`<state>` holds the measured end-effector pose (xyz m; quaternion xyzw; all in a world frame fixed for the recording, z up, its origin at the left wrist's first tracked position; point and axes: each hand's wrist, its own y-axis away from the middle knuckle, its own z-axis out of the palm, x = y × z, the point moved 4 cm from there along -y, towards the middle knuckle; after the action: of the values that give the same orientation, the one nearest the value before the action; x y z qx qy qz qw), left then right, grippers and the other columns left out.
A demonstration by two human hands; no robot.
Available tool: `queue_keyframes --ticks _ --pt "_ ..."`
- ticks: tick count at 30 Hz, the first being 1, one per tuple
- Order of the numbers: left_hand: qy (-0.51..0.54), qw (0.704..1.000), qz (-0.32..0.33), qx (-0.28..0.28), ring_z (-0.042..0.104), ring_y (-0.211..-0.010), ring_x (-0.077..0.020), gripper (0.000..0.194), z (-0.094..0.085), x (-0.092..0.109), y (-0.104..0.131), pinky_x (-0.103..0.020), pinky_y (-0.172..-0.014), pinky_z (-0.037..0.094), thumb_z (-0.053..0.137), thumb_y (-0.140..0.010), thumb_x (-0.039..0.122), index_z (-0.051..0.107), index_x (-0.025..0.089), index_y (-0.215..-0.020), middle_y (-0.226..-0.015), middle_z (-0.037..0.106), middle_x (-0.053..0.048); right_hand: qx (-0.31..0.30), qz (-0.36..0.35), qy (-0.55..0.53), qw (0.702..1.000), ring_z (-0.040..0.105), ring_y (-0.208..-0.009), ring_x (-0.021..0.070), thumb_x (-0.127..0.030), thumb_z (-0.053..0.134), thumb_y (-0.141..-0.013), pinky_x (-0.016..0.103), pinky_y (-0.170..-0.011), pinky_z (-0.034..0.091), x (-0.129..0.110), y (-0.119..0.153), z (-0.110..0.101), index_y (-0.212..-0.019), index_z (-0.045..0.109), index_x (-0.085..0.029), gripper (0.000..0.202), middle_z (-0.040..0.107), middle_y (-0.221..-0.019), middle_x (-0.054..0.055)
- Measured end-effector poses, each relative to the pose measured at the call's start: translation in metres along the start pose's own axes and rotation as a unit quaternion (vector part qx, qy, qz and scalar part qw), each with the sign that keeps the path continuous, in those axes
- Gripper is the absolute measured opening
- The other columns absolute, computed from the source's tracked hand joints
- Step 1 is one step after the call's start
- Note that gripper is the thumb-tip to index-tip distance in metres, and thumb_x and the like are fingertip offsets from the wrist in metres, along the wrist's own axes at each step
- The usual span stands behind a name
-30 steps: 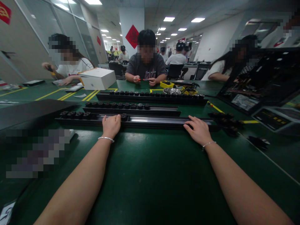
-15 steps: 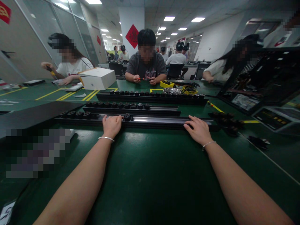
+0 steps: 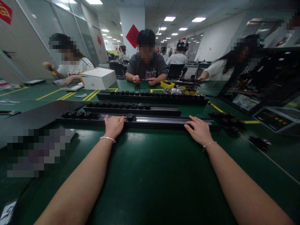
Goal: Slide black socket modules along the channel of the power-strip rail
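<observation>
A long black rail (image 3: pixel 161 125) with a shiny channel along its top lies across the table before me. My left hand (image 3: pixel 113 125) straddles it left of the middle, fingers bent over the top. Its thumb side is against or just beside a small round black part (image 3: pixel 130 117) sitting in the channel; contact is hard to make out. Further right, my right hand (image 3: pixel 198 129) grips the same rail, thumb on the near side and fingers over the top. Several similar black parts (image 3: pixel 76 114) sit at the rail's left end.
Behind are a second rail (image 3: pixel 161 112) and a third (image 3: pixel 150 98), both bearing black parts. Loose black parts (image 3: pixel 231 122) lie in a heap at right, near a dark open case (image 3: pixel 255 78). A white box (image 3: pixel 99 78) stands back left. Across the table, a person (image 3: pixel 145 67) holds a screwdriver-like tool.
My left hand has moved slightly right along the rail, and the small round part beside it has shifted right too. My right hand stays in place on the rail.
</observation>
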<state>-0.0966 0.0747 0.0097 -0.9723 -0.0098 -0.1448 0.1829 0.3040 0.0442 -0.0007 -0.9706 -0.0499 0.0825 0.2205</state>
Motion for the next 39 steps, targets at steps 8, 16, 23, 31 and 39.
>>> queue_keyframes --ticks 8,16,23,31,39 --pt "0.001 1.0 0.027 0.001 0.059 -0.105 -0.0235 0.048 0.0 0.003 0.0 -0.041 -0.102 0.031 0.025 -0.09 0.035 0.071 0.026 -0.099 -0.101 0.072 -0.005 -0.011 0.004 -0.003 1.0 0.04 -0.127 0.0278 -0.053 0.034 -0.088 0.05 -0.1 0.031 -0.001 0.0 -0.001 -0.096 0.067 -0.025 0.044 0.051 -0.134 0.006" --pt "-0.016 0.999 0.041 -0.009 0.061 -0.102 -0.0271 0.048 -0.002 0.005 0.0 -0.038 -0.089 0.041 0.026 -0.089 0.035 0.071 0.025 -0.102 -0.101 0.072 -0.007 -0.015 0.005 0.001 1.0 0.039 -0.128 0.0275 -0.053 0.033 -0.089 0.05 -0.101 0.031 -0.001 0.0 -0.001 -0.096 0.067 -0.025 0.045 0.051 -0.135 0.006" --pt "-0.034 0.998 0.059 -0.019 0.061 -0.104 -0.0256 0.05 -0.001 0.009 0.0 -0.036 -0.088 0.042 0.024 -0.09 0.036 0.07 0.024 -0.106 -0.104 0.071 -0.006 -0.011 0.005 0.0 1.0 0.04 -0.127 0.0278 -0.052 0.034 -0.089 0.05 -0.1 0.031 -0.001 0.0 0.0 -0.097 0.067 -0.025 0.044 0.051 -0.135 0.006" --pt "-0.049 0.995 0.088 -0.018 0.061 -0.1 -0.0259 0.047 -0.006 0.015 0.003 -0.037 -0.086 0.043 0.028 -0.089 0.038 0.069 0.023 -0.105 -0.105 0.071 -0.005 -0.007 0.001 0.004 1.0 0.041 -0.127 0.0274 -0.051 0.035 -0.089 0.049 -0.101 0.032 -0.002 0.001 -0.001 -0.096 0.067 -0.024 0.043 0.051 -0.134 0.007" --pt "-0.033 0.995 0.095 -0.023 0.06 -0.103 -0.0248 0.042 -0.005 0.016 0.003 -0.038 -0.089 0.041 0.034 -0.088 0.037 0.068 0.023 -0.108 -0.108 0.07 -0.004 -0.012 0.011 0.002 1.0 0.042 -0.126 0.0275 -0.051 0.035 -0.089 0.048 -0.101 0.033 -0.002 -0.001 -0.002 -0.115 0.059 -0.021 0.047 0.052 -0.134 0.008"
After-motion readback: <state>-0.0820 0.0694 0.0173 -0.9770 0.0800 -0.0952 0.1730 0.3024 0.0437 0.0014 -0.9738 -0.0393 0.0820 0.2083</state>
